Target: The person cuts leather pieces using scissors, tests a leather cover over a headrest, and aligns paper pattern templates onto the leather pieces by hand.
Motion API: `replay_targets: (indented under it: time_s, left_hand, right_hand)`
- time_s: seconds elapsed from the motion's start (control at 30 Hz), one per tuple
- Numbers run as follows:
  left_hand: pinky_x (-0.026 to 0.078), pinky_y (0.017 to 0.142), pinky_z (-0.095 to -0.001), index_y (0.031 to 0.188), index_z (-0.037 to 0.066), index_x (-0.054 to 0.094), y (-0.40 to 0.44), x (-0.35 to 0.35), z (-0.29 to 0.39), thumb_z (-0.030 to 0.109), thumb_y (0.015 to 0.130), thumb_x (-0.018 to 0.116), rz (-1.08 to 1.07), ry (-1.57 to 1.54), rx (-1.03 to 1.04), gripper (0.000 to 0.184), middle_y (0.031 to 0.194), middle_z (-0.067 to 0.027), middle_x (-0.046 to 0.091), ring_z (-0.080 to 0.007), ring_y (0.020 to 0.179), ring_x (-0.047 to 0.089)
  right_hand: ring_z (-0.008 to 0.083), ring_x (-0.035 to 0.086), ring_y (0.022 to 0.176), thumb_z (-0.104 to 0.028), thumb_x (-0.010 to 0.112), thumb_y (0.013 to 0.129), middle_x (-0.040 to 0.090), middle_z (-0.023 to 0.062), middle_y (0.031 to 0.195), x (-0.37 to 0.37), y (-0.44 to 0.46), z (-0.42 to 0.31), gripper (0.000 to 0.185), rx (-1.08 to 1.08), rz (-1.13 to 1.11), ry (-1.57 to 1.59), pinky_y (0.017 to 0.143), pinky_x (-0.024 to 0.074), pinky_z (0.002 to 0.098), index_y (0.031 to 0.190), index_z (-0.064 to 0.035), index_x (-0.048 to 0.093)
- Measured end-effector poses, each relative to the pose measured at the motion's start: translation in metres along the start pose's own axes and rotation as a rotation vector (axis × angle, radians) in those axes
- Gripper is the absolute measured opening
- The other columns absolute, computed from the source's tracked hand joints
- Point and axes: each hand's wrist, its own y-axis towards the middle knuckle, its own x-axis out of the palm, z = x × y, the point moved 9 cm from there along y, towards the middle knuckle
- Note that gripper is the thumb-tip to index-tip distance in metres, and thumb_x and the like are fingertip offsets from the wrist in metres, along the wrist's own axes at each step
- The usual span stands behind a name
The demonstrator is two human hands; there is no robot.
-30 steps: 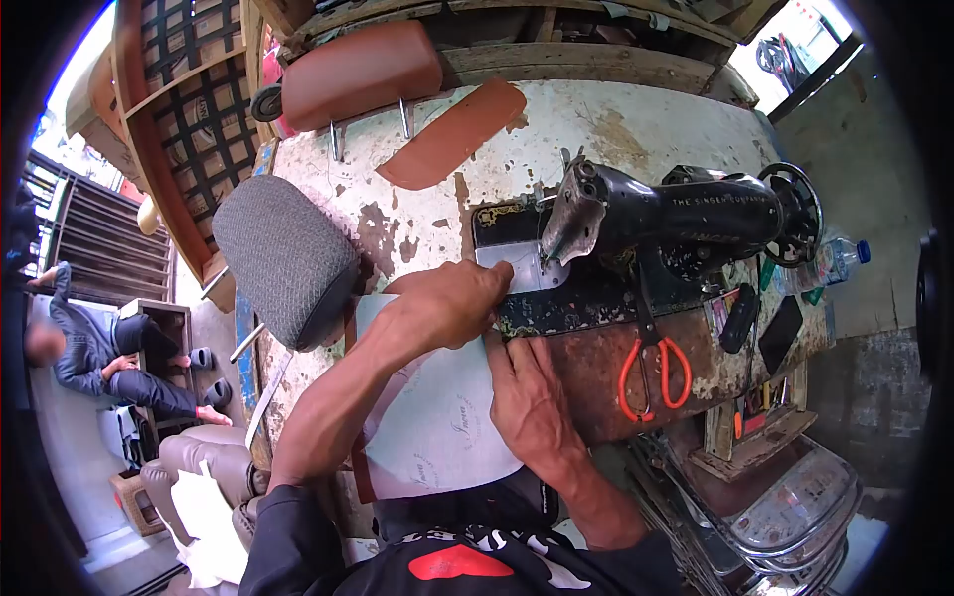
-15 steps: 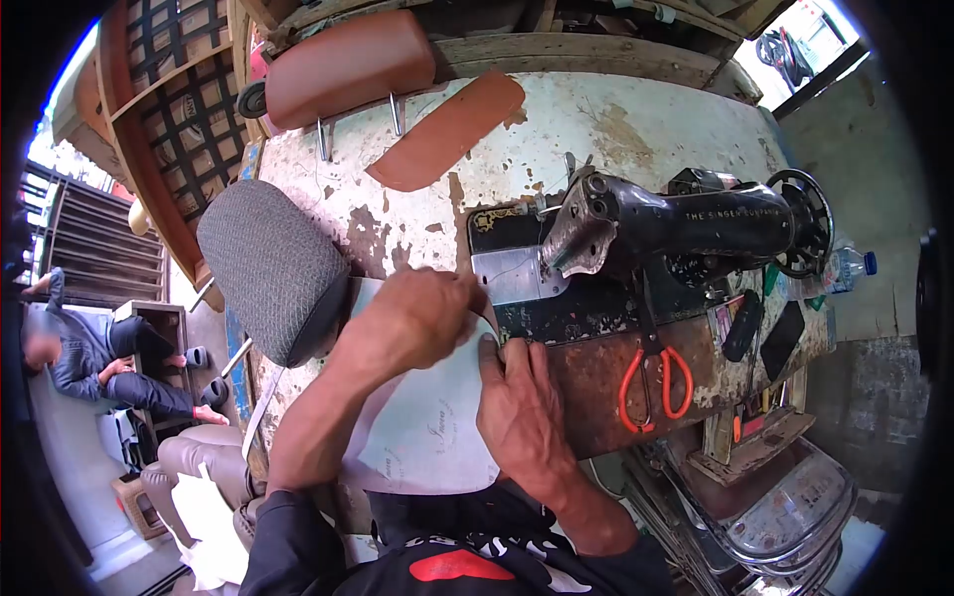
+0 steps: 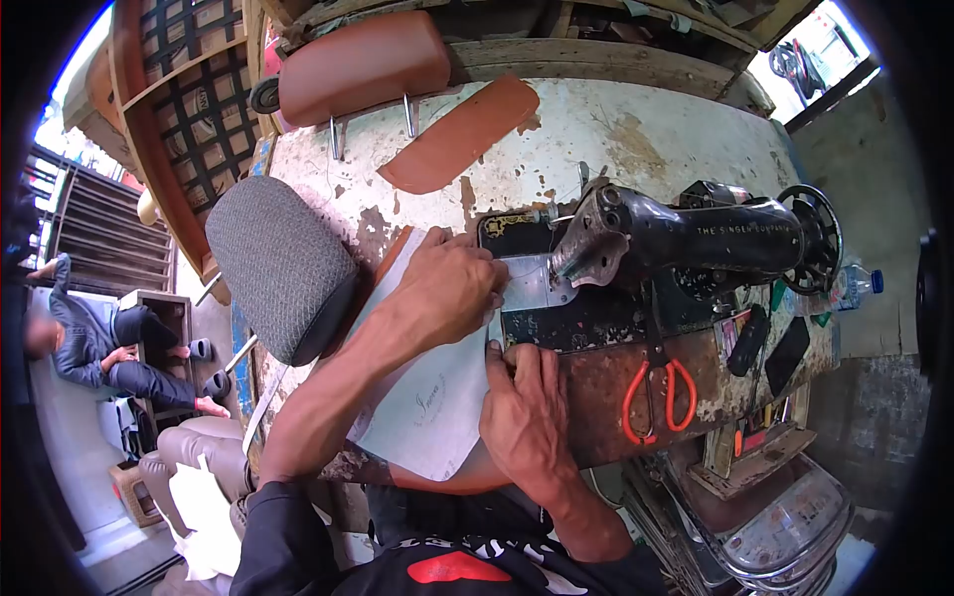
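Note:
My left hand [image 3: 444, 288] is closed on the upper edge of a piece of brown material with a white, printed backing [image 3: 427, 407], just left of the sewing machine's metal plate [image 3: 537, 281]. Lower down, my right hand [image 3: 525, 402] pinches the right edge of the same piece between thumb and fingers. The black sewing machine [image 3: 696, 238] stands right of both hands. Orange-handled scissors [image 3: 660, 387] lie on its wooden base, right of my right hand.
A grey headrest [image 3: 278, 263] is left of my left arm. Farther back are a brown headrest [image 3: 363, 70] and a flat brown piece [image 3: 459, 137]. A bottle [image 3: 857, 286] stands at the right. Another person [image 3: 99, 348] sits at the far left.
The backed piece has turned, with its brown side now showing along the left and bottom edges. My left hand has shifted slightly right and up since half a second ago.

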Motion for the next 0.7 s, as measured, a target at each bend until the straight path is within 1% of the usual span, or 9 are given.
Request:
replay_targets:
  time_s: [0.07, 0.1, 0.17, 0.2, 0.27, 0.37, 0.5, 0.57, 0.7]
  left_hand:
    - [0.046, 0.092, -0.0460, 0.098, 0.010, 0.075, 0.002, 0.007, -0.001, 0.021, 0.085, 0.073, -0.017, -0.014, 0.001, 0.017, 0.095, -0.0120, 0.071, -0.0325, 0.101, 0.065]
    - [0.046, 0.092, -0.0460, 0.098, 0.010, 0.075, 0.002, 0.009, -0.002, 0.021, 0.085, 0.073, -0.017, -0.015, 0.000, 0.017, 0.095, -0.0120, 0.071, -0.0325, 0.101, 0.065]
    - [0.045, 0.092, -0.0464, 0.099, 0.010, 0.073, 0.000, 0.008, -0.001, 0.021, 0.086, 0.074, 0.034, -0.019, 0.006, 0.017, 0.094, -0.0120, 0.070, -0.0329, 0.102, 0.066]
    - [0.045, 0.092, -0.0464, 0.099, 0.010, 0.073, 0.000, 0.009, 0.000, 0.021, 0.086, 0.074, 0.033, -0.019, 0.006, 0.017, 0.094, -0.0120, 0.070, -0.0329, 0.102, 0.066]
    - [0.045, 0.094, -0.0458, 0.096, 0.010, 0.074, -0.001, 0.008, -0.001, 0.022, 0.089, 0.068, 0.060, -0.014, -0.002, 0.016, 0.093, -0.0099, 0.073, -0.0295, 0.102, 0.068]
    - [0.045, 0.095, -0.0454, 0.096, 0.010, 0.074, -0.001, 0.008, -0.001, 0.022, 0.089, 0.069, 0.050, -0.046, -0.012, 0.015, 0.095, -0.0100, 0.073, -0.0292, 0.102, 0.068]
    - [0.045, 0.097, -0.0448, 0.095, 0.009, 0.074, -0.004, 0.007, -0.005, 0.022, 0.088, 0.071, 0.070, -0.108, -0.003, 0.015, 0.095, -0.0102, 0.073, -0.0289, 0.102, 0.067]
    - [0.045, 0.092, -0.0449, 0.094, 0.010, 0.070, -0.008, 0.000, -0.009, 0.019, 0.085, 0.074, 0.146, -0.005, -0.020, 0.013, 0.093, -0.0090, 0.071, -0.0288, 0.100, 0.066]
    - [0.044, 0.092, -0.0430, 0.091, 0.010, 0.071, -0.011, -0.002, -0.018, 0.019, 0.084, 0.074, 0.223, 0.005, -0.021, 0.012, 0.090, -0.0078, 0.071, -0.0272, 0.097, 0.067]
  right_hand:
    - [0.0338, 0.056, 0.115, -0.008, 0.062, 0.090, 0.058, 0.0158, 0.124, 0.000, 0.001, -0.001, 0.031, -0.031, 0.024, -0.003, 0.097, 0.0484, 0.0477, 0.117, 0.0066, 0.071]
    - [0.0338, 0.056, 0.115, -0.008, 0.062, 0.090, 0.058, 0.0158, 0.124, 0.001, 0.001, 0.000, 0.031, -0.031, 0.023, -0.003, 0.097, 0.0484, 0.0477, 0.117, 0.0066, 0.071]
    - [0.0344, 0.055, 0.121, -0.002, 0.063, 0.084, 0.058, 0.0148, 0.136, -0.002, 0.002, -0.004, 0.034, -0.098, 0.082, -0.054, 0.102, 0.0471, 0.0463, 0.117, 0.0065, 0.071]
    - [0.0344, 0.055, 0.121, -0.002, 0.063, 0.084, 0.058, 0.0148, 0.136, -0.003, 0.002, -0.004, 0.034, -0.098, 0.080, -0.053, 0.102, 0.0471, 0.0463, 0.117, 0.0065, 0.071]
    - [0.0343, 0.054, 0.126, -0.003, 0.063, 0.086, 0.057, 0.0151, 0.145, -0.002, 0.003, -0.007, 0.034, -0.123, 0.044, -0.085, 0.104, 0.0466, 0.0469, 0.118, 0.0074, 0.070]
    - [0.0332, 0.055, 0.123, -0.008, 0.060, 0.092, 0.058, 0.0154, 0.144, 0.001, 0.005, -0.007, 0.027, -0.132, 0.031, -0.125, 0.100, 0.0485, 0.0491, 0.111, 0.0073, 0.071]
    - [0.0316, 0.056, 0.117, -0.007, 0.059, 0.092, 0.061, 0.0186, 0.140, -0.001, 0.011, -0.011, 0.026, -0.123, 0.031, -0.149, 0.099, 0.0491, 0.0481, 0.109, 0.0088, 0.071]
    - [0.0307, 0.056, 0.111, -0.007, 0.058, 0.092, 0.061, 0.0227, 0.138, 0.000, 0.013, -0.013, 0.025, -0.139, 0.007, -0.159, 0.098, 0.0498, 0.0481, 0.107, 0.0106, 0.070]
    - [0.0313, 0.056, 0.110, -0.006, 0.058, 0.092, 0.062, 0.0255, 0.136, 0.003, 0.015, -0.013, 0.025, -0.150, 0.009, -0.144, 0.098, 0.0506, 0.0480, 0.105, 0.0115, 0.069]
